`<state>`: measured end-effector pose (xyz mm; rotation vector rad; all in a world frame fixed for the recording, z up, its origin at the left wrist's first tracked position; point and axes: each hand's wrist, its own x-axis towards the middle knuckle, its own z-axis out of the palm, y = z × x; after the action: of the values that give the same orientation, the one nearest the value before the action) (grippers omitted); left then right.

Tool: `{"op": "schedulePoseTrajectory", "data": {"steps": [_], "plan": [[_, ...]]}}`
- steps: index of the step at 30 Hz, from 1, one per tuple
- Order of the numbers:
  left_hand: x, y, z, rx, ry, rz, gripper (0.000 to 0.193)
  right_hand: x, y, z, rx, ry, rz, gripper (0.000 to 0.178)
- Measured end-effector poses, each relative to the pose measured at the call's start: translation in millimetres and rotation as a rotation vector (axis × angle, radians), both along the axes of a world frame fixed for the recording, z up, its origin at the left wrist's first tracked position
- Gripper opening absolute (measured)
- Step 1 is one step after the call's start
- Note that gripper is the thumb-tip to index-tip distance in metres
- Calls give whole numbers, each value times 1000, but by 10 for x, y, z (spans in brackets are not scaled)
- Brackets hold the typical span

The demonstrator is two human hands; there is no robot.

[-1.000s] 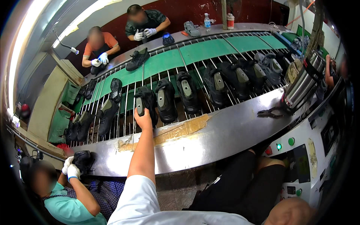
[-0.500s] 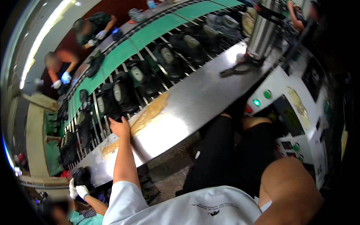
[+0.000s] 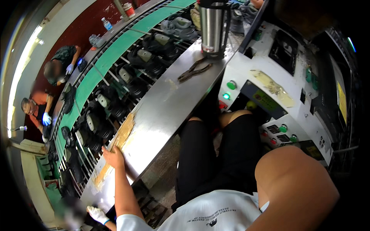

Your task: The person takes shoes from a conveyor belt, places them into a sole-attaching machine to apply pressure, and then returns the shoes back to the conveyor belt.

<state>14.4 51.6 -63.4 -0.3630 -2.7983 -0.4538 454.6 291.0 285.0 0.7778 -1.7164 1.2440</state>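
My left hand [image 3: 114,157] hovers over or rests on the taped edge of a long metal table [image 3: 154,119]; which of the two I cannot tell. Its fingers are stretched out, apart, and nothing is in them. Just beyond the fingertips, a black shoe [image 3: 92,121] with a pale oval patch lies on the conveyor rack [image 3: 85,163]. Several more dark shoes line the rack, among them a black shoe [image 3: 103,101] farther along. My right arm [image 3: 296,181] bends at the lower right, and its hand is out of the picture.
Dark pliers [image 3: 194,71] lie on the table beside a tall steel tumbler [image 3: 212,32]. A white machine [image 3: 246,69] with green buttons stands at right. Behind the green belt [image 3: 115,44], two people work; a gloved hand [image 3: 98,215] shows at lower left.
The view has swung right, showing more of the machine. My left hand has drawn back from the shoe to the table edge.
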Motion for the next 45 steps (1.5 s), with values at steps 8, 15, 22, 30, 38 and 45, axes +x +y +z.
{"op": "schedulePoseTrajectory", "data": {"steps": [8, 15, 22, 30, 38, 45], "plan": [[-96, 4, -36, 14, 8, -27, 66, 240, 136, -64, 72, -65, -50, 35], [-150, -12, 1, -7, 31, -30, 63, 295, 260, -15, 74, -59, -58, 32], [-40, 381, 136, 15, -87, 2, 64, 170, 211, 86, 67, -7, -172, 29], [-241, 160, -188, -32, 72, -51, 55, -160, 140, 137, 105, 62, -207, 25], [-196, 222, -128, 3, 47, -24, 55, -272, 201, 122, 163, 104, -447, 22], [-155, 126, -230, 14, 32, -13, 58, -374, 165, 162, 176, 145, -451, 19]]}}
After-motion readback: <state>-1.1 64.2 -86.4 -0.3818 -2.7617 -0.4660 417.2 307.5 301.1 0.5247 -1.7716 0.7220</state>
